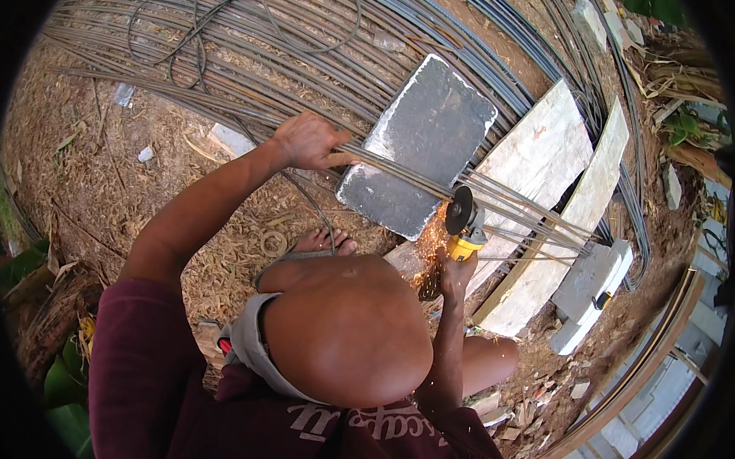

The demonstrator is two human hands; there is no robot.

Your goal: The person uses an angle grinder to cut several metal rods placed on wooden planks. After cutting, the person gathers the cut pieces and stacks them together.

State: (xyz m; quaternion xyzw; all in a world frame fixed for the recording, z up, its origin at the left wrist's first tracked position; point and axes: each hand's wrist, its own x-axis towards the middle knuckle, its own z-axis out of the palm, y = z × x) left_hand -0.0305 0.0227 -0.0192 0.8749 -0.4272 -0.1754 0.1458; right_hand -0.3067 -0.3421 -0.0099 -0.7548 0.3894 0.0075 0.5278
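Note:
My left hand (310,141) is closed round a few thin steel bars (402,170), which lie across a dark grey block (440,123) with whitish edges. In my right hand (456,275) is a yellow angle grinder (464,247), gripped by its body. Its dark disc (459,210) meets the bars just past the block's right edge. Orange sparks (428,252) spray from there toward my right hand and leg. Beyond the disc the bars run on to the right over pale boards. My right fingers are partly hidden behind the tool.
Many long steel bars (252,43) cover the far ground, with loops of wire (198,29) on them. Pale boards (540,146) lie right of the block. A grey and white block (594,290) stands near the bar ends. My bare foot (326,242) is close below the bars.

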